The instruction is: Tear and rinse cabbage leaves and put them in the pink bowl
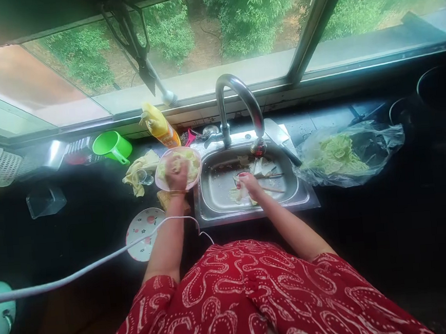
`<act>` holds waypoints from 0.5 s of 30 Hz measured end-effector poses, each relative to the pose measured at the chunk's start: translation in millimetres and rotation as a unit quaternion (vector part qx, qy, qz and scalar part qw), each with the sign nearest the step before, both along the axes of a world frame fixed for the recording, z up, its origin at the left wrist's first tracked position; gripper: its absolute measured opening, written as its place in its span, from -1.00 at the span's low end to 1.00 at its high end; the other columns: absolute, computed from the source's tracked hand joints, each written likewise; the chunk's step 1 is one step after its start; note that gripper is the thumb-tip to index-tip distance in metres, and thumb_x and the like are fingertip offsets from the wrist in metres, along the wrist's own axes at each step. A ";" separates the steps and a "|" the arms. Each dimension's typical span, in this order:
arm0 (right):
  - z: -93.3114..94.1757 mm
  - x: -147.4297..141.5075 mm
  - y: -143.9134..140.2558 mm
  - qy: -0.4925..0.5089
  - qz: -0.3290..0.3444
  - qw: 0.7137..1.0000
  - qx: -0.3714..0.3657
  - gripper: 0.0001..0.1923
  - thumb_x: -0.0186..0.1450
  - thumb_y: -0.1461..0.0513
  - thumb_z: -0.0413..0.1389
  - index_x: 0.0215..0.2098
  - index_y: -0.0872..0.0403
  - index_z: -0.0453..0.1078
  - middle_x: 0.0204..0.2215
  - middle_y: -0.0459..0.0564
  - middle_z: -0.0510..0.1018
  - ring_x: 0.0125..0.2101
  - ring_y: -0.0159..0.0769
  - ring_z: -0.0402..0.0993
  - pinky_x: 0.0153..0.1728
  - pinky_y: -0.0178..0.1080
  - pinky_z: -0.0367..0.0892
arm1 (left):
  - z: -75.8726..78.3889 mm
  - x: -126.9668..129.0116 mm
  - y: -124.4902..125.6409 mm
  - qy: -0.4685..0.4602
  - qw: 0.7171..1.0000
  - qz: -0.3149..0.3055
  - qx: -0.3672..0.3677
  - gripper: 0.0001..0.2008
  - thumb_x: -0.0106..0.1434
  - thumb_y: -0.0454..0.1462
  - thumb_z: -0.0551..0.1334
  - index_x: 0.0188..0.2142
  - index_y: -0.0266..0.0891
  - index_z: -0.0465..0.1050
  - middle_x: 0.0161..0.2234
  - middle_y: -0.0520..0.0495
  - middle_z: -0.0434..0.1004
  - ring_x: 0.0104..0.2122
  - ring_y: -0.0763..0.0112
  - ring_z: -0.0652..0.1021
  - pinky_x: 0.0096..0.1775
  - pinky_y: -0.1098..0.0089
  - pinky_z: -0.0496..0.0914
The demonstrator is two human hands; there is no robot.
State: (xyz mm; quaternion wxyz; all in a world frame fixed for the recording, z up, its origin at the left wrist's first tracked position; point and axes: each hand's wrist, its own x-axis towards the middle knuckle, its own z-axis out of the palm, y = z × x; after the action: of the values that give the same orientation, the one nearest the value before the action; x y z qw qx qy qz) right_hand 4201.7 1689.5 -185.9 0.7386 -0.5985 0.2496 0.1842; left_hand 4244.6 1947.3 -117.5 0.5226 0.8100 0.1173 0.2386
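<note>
My left hand [177, 171] is over a pale pink bowl [159, 182], on the pale cut leaves [192, 161] inside it. Motion smears its fingers, so their grip is unclear. My right hand [249, 184] is low over the steel sink [214, 201], its fingers closed; what they hold, if anything, is too small to make out. Leaf scraps [238, 194] and some long thin utensils [273, 189] lie in the sink below. Above them curves the metal faucet [237, 81].
Leafy cabbage [338, 155] lies in a clear plastic bag [383, 146] right of the sink. A knife [282, 139] rests by the sink's back right corner. Leftward are a yellow bottle [162, 128], a green mug [109, 147] and a patterned plate [141, 232]. A white cable [99, 261] crosses my left forearm.
</note>
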 end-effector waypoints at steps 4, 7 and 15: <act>-14.9 7.7 -20.2 0.037 -0.101 0.986 0.131 -0.88 0.19 0.19 0.13 -0.33 0.04 0.31 -0.55 -0.12 0.44 -0.52 -0.34 0.42 -0.47 -0.29 0.37 | -9.6 1.5 60.1 0.094 0.982 0.070 0.146 -0.43 -0.20 -0.18 0.53 -0.17 -0.27 0.47 0.03 -0.38 0.42 0.20 -0.28 0.27 0.13 -0.25 0.16; -19.1 12.7 -27.2 0.026 -0.117 0.976 0.184 -0.85 0.24 0.13 0.12 -0.28 0.01 0.29 -0.47 -0.12 0.52 -0.48 -0.34 0.46 -0.44 -0.29 0.38 | -12.8 2.8 55.1 0.130 0.973 0.065 0.176 -0.37 -0.18 -0.16 0.53 -0.10 -0.26 0.45 0.17 -0.46 0.30 0.29 -0.40 0.07 0.13 -0.35 0.05; -11.1 6.9 -24.4 -0.013 -0.067 0.985 0.159 -0.74 0.24 0.09 0.12 -0.15 0.01 0.34 -0.18 -0.06 0.58 -0.16 -0.29 0.49 -0.24 -0.29 0.41 | -34.9 -12.7 -134.3 0.274 0.890 -0.342 0.127 -0.85 0.27 -0.25 0.18 -0.37 -0.22 0.49 -0.36 -0.14 0.56 -0.31 0.23 0.53 -0.14 0.22 0.39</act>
State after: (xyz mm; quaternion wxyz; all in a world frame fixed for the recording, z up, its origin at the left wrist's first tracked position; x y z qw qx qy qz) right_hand 4208.6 1665.1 -197.0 0.8385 -0.4573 0.2470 0.1634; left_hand 4231.9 1813.0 -152.4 0.4116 0.8928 -0.0598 -0.1728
